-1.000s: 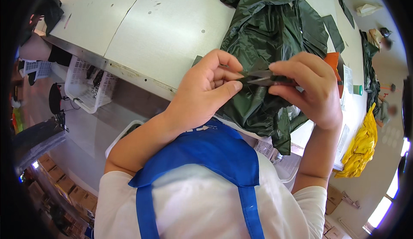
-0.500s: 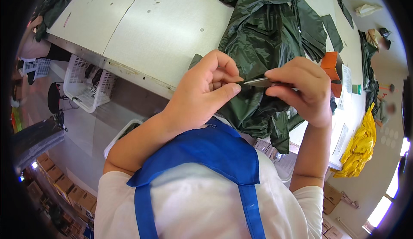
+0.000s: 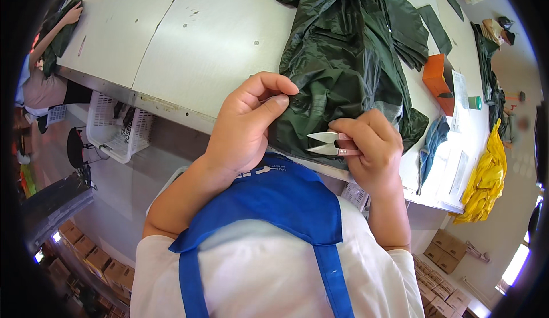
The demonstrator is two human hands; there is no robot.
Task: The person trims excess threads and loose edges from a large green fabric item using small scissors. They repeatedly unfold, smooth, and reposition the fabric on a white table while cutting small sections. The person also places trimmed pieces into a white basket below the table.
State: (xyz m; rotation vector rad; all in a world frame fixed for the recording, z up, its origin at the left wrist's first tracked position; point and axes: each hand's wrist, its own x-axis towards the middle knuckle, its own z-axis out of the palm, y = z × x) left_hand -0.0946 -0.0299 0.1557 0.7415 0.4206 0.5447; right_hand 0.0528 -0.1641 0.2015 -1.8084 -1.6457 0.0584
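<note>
My right hand (image 3: pixel 372 149) grips a pair of thread snips (image 3: pixel 329 144), their two pointed metal blades spread apart and aimed left over a dark green, shiny garment (image 3: pixel 334 49). The garment lies crumpled on the table, its near part reaching the front edge. At its left border is my left hand (image 3: pixel 246 118), thumb and forefinger drawn together in a pinch. Whatever sits between those fingertips is too small or hidden to make out. Flat dark green pieces (image 3: pixel 406 35) lie just right of the garment.
On the white table (image 3: pixel 223 38), an orange box (image 3: pixel 439 83), a green-rimmed roll (image 3: pixel 474 102) and blue cloth (image 3: pixel 433 146) lie to the right. Yellow fabric (image 3: pixel 485 175) hangs at the right edge. White baskets (image 3: pixel 117 129) stand below. Another person's arm (image 3: pixel 48 43) works at far left.
The snips have moved down and left, away from my left fingertips, and their blades have spread. My left hand has shifted slightly left. The garment now lies spread lower toward the table edge.
</note>
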